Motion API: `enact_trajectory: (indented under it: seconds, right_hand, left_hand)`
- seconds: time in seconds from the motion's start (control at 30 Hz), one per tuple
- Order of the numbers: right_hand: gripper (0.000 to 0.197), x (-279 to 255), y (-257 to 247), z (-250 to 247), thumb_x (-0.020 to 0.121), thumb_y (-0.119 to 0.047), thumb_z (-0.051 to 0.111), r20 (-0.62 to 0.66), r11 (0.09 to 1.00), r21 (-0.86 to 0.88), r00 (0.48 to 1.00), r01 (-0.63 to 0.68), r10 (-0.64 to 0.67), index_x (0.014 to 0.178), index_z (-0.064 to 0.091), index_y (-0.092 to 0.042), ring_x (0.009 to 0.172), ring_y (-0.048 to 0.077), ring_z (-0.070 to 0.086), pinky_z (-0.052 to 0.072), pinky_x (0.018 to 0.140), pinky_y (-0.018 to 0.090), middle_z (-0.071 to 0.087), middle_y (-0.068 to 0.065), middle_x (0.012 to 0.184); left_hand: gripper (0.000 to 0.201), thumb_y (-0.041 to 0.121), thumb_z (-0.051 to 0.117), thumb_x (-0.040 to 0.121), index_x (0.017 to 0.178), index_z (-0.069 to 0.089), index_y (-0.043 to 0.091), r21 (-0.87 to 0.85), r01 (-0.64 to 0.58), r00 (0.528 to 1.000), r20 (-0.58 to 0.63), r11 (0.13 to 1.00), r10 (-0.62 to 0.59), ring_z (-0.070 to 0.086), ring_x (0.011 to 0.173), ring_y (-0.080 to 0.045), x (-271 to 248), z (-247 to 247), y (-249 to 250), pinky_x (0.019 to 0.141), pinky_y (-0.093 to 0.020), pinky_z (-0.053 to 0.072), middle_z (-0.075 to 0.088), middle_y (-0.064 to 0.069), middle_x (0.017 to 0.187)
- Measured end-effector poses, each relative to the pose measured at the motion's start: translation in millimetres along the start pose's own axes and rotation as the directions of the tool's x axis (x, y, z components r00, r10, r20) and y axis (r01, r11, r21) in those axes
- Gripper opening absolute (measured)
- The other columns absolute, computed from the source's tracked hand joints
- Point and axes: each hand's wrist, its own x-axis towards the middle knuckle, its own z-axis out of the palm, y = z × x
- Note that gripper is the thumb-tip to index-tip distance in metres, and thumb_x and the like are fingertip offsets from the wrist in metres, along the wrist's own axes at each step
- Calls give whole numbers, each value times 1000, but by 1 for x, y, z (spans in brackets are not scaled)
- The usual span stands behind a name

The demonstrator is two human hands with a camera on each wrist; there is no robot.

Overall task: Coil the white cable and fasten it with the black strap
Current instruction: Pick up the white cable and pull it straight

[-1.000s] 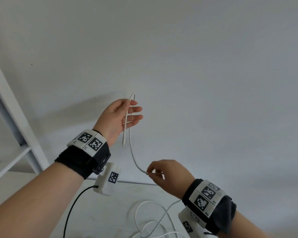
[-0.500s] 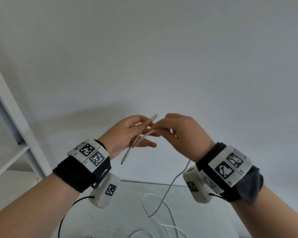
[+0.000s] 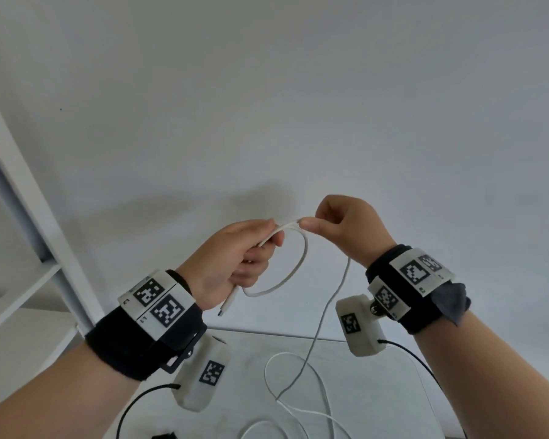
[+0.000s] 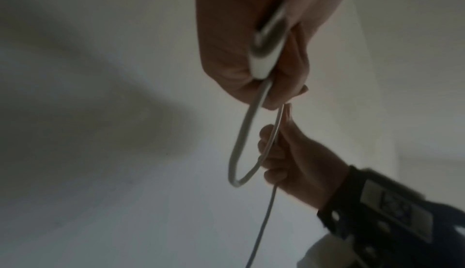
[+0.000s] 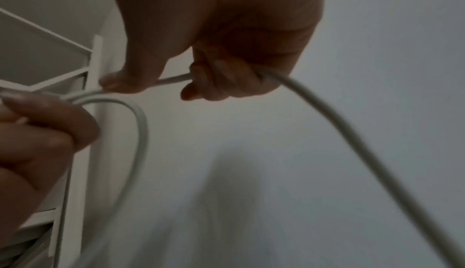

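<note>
The white cable point(image 3: 301, 261) forms one small loop in the air between both hands. My left hand point(image 3: 235, 258) grips two strands of it, and the plug end point(image 3: 227, 304) sticks out below the fist. My right hand point(image 3: 336, 223) pinches the cable just right of the left hand's fingers; the rest hangs down to loose curls point(image 3: 298, 391) on the table. In the left wrist view the left hand point(image 4: 264, 53) holds the plug point(image 4: 266, 53) and the loop point(image 4: 241, 153). In the right wrist view the right hand point(image 5: 214, 73) holds the cable point(image 5: 327, 117). A black piece point(image 3: 164, 435) at the bottom edge may be the strap.
A white table point(image 3: 377, 391) lies below the hands, against a plain white wall point(image 3: 298, 106). A white shelf frame point(image 3: 29, 217) stands at the left. Black sensor leads point(image 3: 130, 407) run from the wrist cameras.
The right hand rose from low over the table with the cable, met the left hand, and drew a loop; the left hand's fingers closed from open to a fist round the strands.
</note>
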Motion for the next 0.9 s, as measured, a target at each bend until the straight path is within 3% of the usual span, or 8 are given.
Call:
enact_trajectory:
  seconds: [0.13, 0.27, 0.43, 0.5, 0.57, 0.63, 0.73, 0.9]
  right_hand:
    - [32, -9, 27, 14, 83, -25, 62, 102, 957, 272, 992, -95, 70, 55, 51, -16, 39, 5, 39, 38, 46, 19, 44, -12, 43]
    - [37, -28, 60, 26, 91, -12, 49, 131, 908, 375, 980, -189, 150, 54, 50, -15, 40, 3, 39, 46, 54, 24, 44, -12, 40]
    - [30, -55, 92, 36, 94, -12, 46, 248, 807, 435, 914, -401, 320, 66, 57, -11, 44, 8, 37, 54, 68, 36, 39, -1, 50]
    - [23, -64, 100, 38, 93, -13, 46, 252, 801, 420, 903, -427, 349, 73, 58, -12, 46, 10, 34, 49, 54, 29, 38, 1, 54]
    - [16, -69, 102, 39, 93, -14, 48, 226, 801, 413, 901, -434, 371, 78, 55, -13, 44, 9, 30, 32, 43, 21, 37, 0, 55]
    - [13, -72, 100, 42, 90, -15, 52, 160, 859, 333, 921, -389, 355, 77, 53, -13, 43, 8, 27, 23, 41, 18, 36, -4, 52]
    - [11, -73, 85, 44, 86, -20, 58, 103, 974, 55, 971, -222, 215, 75, 58, -18, 42, 5, 33, 31, 46, 16, 42, -10, 48]
    - [9, -74, 42, 43, 87, -26, 52, 258, 968, -249, 965, 34, 33, 88, 60, -24, 55, 5, 44, 42, 61, 27, 45, -12, 57]
  left_hand:
    - [26, 33, 46, 86, 69, 55, 15, -164, 20, 998, 61, 986, -10, 17, 34, -2, -4, -8, 6, 37, -19, 8, 24, 10, 47]
    - [34, 34, 38, 91, 68, 58, 18, -462, 0, 988, 140, 887, 73, 12, 37, -3, 0, -25, 26, 31, -15, 14, 16, 9, 51]
    - [32, 36, 35, 93, 72, 54, 21, -502, -171, 979, 9, 848, 202, 13, 37, -6, 0, -48, 54, 31, -15, 19, 17, 7, 51]
    - [31, 37, 35, 93, 73, 52, 21, -445, -222, 975, -75, 867, 211, 16, 34, -7, 1, -53, 58, 31, -15, 19, 23, 7, 46]
    - [30, 36, 36, 95, 75, 51, 20, -375, -236, 970, -146, 896, 194, 23, 32, -5, 4, -54, 54, 31, -13, 19, 28, 7, 44]
    - [29, 32, 37, 98, 78, 52, 18, -346, -227, 967, -189, 910, 170, 25, 36, -3, 7, -53, 44, 33, -14, 22, 30, 8, 47]
    - [24, 19, 37, 98, 85, 56, 13, -332, -200, 968, -210, 922, 135, 27, 43, -6, 11, -47, 31, 38, -16, 26, 36, 7, 53]
    - [25, 4, 34, 98, 105, 58, 6, -176, -212, 959, -224, 961, 171, 46, 56, -9, 12, -31, 17, 50, -16, 42, 53, 0, 69]
